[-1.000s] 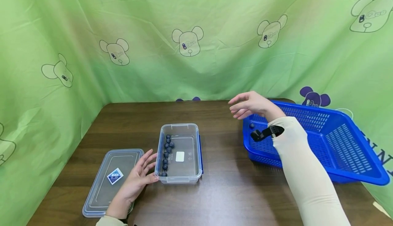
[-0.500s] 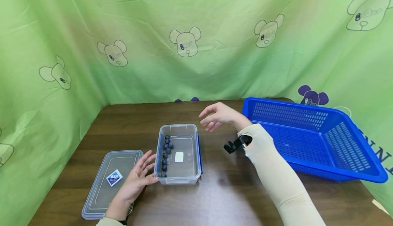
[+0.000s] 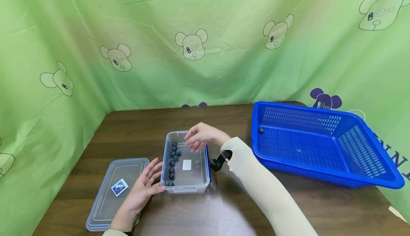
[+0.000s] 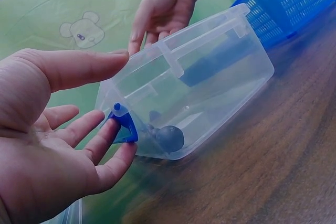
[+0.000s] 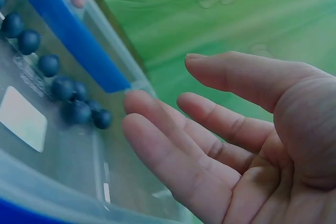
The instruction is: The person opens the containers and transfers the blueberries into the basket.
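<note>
A clear plastic food container (image 3: 196,179) sits on the table, with several blueberries (image 3: 175,158) lined up along its left side. My left hand (image 3: 142,188) is at the container's left wall; the thumb touches the near left corner and the loosely spread fingers lie by the blue latch (image 4: 123,123). Over the container's far right part hovers my right hand (image 3: 203,136), its fingers loosely bent. In the right wrist view no berry shows between those fingers (image 5: 173,161). One blueberry (image 3: 261,130) lies in the left end of the blue basket (image 3: 320,173).
The container's lid (image 3: 105,200), with a blue-and-white diamond sticker, lies flat on the table at left, partly behind my left forearm. The basket stands at right on the brown wooden table (image 3: 230,207). A green printed curtain (image 3: 224,79) hangs behind.
My right hand has moved left and down from above the basket's left end to over the container. My left hand and the container stay put.
</note>
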Available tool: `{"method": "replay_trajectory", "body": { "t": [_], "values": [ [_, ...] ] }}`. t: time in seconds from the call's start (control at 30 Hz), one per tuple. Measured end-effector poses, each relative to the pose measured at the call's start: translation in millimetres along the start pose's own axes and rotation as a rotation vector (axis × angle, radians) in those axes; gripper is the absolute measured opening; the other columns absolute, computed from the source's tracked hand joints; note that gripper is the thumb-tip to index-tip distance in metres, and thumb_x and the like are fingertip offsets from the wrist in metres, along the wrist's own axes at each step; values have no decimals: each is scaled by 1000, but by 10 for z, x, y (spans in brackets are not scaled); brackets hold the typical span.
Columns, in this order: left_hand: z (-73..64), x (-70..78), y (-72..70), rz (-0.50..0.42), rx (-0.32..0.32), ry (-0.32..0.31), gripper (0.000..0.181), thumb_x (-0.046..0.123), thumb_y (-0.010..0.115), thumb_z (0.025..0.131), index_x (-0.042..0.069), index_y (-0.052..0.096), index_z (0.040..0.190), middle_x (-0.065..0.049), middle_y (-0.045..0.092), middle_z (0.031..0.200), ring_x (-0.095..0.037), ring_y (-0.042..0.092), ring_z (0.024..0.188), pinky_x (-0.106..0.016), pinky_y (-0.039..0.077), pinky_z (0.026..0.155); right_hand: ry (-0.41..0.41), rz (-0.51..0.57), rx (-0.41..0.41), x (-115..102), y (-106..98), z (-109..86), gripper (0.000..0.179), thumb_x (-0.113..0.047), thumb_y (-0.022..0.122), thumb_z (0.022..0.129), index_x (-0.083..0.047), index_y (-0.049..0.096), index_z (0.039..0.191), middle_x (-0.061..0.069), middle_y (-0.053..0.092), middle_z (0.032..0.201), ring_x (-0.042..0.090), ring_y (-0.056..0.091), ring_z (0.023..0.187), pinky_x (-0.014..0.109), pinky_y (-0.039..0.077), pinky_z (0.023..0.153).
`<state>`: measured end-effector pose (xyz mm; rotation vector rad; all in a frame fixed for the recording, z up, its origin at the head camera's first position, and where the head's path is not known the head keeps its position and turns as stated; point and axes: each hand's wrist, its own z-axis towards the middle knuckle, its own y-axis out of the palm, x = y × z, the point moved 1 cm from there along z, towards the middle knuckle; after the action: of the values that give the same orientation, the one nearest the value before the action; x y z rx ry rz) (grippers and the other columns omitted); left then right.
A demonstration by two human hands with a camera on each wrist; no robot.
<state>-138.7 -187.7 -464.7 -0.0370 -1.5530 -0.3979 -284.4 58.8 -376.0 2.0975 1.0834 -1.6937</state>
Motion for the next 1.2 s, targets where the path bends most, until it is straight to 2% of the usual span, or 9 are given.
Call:
{"method": "replay_trajectory", "body": {
  "t": [0.23, 0.4, 0.63, 0.73, 0.87, 0.97, 1.07, 1.2],
  "values": [
    [-3, 6, -21, 8, -18, 17, 94, -16, 67, 78, -3, 15, 155, -30, 22, 155, -16, 47, 124, -29, 49, 93, 33, -40, 18, 49, 199, 178, 28, -3, 67, 91, 8, 62, 115, 29, 69, 100, 25, 71, 75, 40, 59, 72],
    [10, 12, -22, 13, -33, 15, 95, -16, 67, 78, -5, 12, 155, -30, 20, 155, -16, 47, 124, -29, 48, 94, 83, -49, 48, 102, 268, 260, 31, -2, 68, 90, 8, 60, 118, 24, 70, 102, 33, 72, 83, 38, 59, 71],
    [11, 22, -16, 3, -28, -4, 98, -17, 66, 77, -6, 8, 155, -29, 20, 155, -15, 47, 123, -29, 47, 96, 137, -95, 68, 139, 345, 377, 31, -1, 68, 90, 8, 58, 118, 16, 68, 91, 33, 71, 82, 37, 59, 71],
    [12, 17, -18, 3, -31, 5, 97, -17, 66, 78, -6, 8, 155, -29, 19, 155, -15, 47, 124, -29, 46, 97, 162, -109, 83, 167, 373, 427, 26, -1, 69, 90, 7, 60, 112, 15, 63, 84, 31, 72, 78, 36, 59, 70],
    [10, 2, -22, 3, -30, 19, 95, -16, 66, 78, -6, 10, 155, -29, 20, 155, -16, 47, 124, -29, 46, 96, 174, -105, 114, 211, 424, 483, 9, -2, 71, 88, 2, 63, 91, 11, 58, 76, 24, 69, 67, 33, 59, 65],
    [3, -11, -22, 2, -27, 18, 95, -16, 66, 78, -6, 11, 155, -30, 20, 155, -17, 46, 124, -29, 47, 95, 188, -92, 135, 238, 473, 505, 18, -2, 73, 87, -3, 59, 76, 7, 57, 75, 19, 64, 61, 32, 59, 63],
    [-3, -19, -17, 7, -28, 17, 95, -15, 66, 78, -6, 10, 155, -31, 20, 154, -18, 45, 125, -29, 48, 95, 197, -90, 155, 253, 513, 512, 20, -1, 75, 85, -2, 60, 72, 6, 60, 76, 18, 62, 59, 31, 59, 63],
    [-5, -23, -15, 16, -29, 25, 95, -15, 66, 78, -6, 10, 155, -29, 23, 154, -19, 45, 125, -29, 48, 95, 188, -109, 179, 255, 543, 508, 9, 6, 74, 83, 5, 66, 78, 8, 65, 77, 19, 62, 60, 32, 59, 64]
  ]
}}
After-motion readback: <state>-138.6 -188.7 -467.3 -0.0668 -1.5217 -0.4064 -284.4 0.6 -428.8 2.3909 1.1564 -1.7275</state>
